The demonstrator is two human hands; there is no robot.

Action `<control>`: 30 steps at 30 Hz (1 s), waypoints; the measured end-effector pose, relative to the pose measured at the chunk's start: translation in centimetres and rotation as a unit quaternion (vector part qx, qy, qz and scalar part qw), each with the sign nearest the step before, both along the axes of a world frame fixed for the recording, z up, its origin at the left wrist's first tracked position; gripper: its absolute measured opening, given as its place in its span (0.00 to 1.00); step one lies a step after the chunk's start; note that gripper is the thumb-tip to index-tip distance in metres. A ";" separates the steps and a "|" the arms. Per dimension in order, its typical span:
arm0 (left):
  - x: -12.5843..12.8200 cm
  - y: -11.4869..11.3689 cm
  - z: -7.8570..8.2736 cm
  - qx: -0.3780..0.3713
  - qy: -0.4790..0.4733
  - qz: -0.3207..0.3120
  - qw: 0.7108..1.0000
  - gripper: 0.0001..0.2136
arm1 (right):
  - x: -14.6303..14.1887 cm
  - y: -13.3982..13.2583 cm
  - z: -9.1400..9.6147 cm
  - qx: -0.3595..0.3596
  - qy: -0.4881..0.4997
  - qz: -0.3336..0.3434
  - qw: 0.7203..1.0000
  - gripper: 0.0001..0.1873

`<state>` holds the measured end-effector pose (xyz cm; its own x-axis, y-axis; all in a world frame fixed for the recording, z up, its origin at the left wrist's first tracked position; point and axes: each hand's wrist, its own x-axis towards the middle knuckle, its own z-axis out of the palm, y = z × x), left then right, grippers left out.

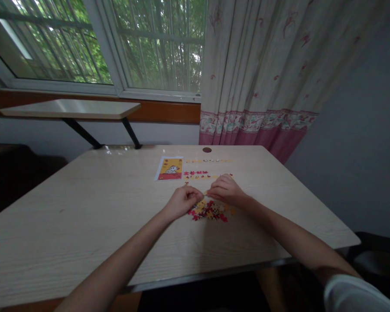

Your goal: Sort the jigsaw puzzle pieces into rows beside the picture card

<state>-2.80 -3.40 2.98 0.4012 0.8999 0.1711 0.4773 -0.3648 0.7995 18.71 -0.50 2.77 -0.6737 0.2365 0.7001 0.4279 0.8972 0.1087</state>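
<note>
Both my hands meet over a small heap of loose jigsaw pieces (211,211), red, yellow and dark, on a pale wooden table (84,216). My left hand (183,200) is closed in a loose pinch, fingertips toward the right. My right hand (225,190) is also pinched, fingertips toward the left. Between the two sets of fingertips sits a tiny yellow puzzle piece (205,193), too small to make out clearly. Beyond the hands lie short rows of sorted pieces (196,174).
A reference picture card (169,168), yellow and red with a white animal, lies flat past the hands. A round cable hole (207,150) is near the table's far edge. A narrow shelf (71,108) stands under the window; a curtain (263,86) hangs at right.
</note>
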 end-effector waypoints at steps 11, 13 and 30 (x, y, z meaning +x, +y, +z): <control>0.0 0.6 -0.8 -0.079 -0.104 0.043 0.991 0.11 | -0.6 -0.4 -0.3 0.012 0.034 -0.046 0.998 0.10; -0.1 0.7 -0.8 -0.068 -0.096 0.050 0.992 0.09 | -0.6 -0.2 -0.5 -0.009 0.068 -0.057 0.996 0.09; -0.6 1.0 -1.2 0.010 -0.015 0.050 0.999 0.14 | 0.2 0.1 -0.3 -0.043 0.075 -0.065 0.994 0.07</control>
<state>-3.45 -2.39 1.80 0.3030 0.9315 0.2012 0.4876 -0.3329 0.8071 18.89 -0.36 2.47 -0.5237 0.3780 0.7634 0.5462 0.8367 -0.0395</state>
